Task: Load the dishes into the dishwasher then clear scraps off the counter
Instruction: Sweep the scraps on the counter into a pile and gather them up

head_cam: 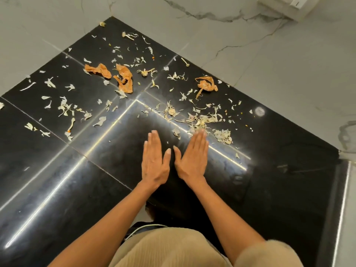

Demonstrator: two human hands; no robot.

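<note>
Pale garlic-skin scraps [200, 120] lie scattered over the black polished counter [57, 180], thickest just beyond my right fingertips. Orange peel pieces [124, 78] sit farther back, with one more orange piece [206, 84] to the right. My left hand [155, 158] and my right hand [192, 157] lie flat and side by side on the counter, fingers straight and together, thumbs almost touching. My right fingertips reach the near edge of the scrap pile. Neither hand holds anything. No dishes or dishwasher are in view.
White marble wall panels [250, 54] close the corner behind the counter. A white socket box [285, 6] is mounted at the top right. The counter's front edge [344, 199] runs down the right side. My beige clothing fills the bottom.
</note>
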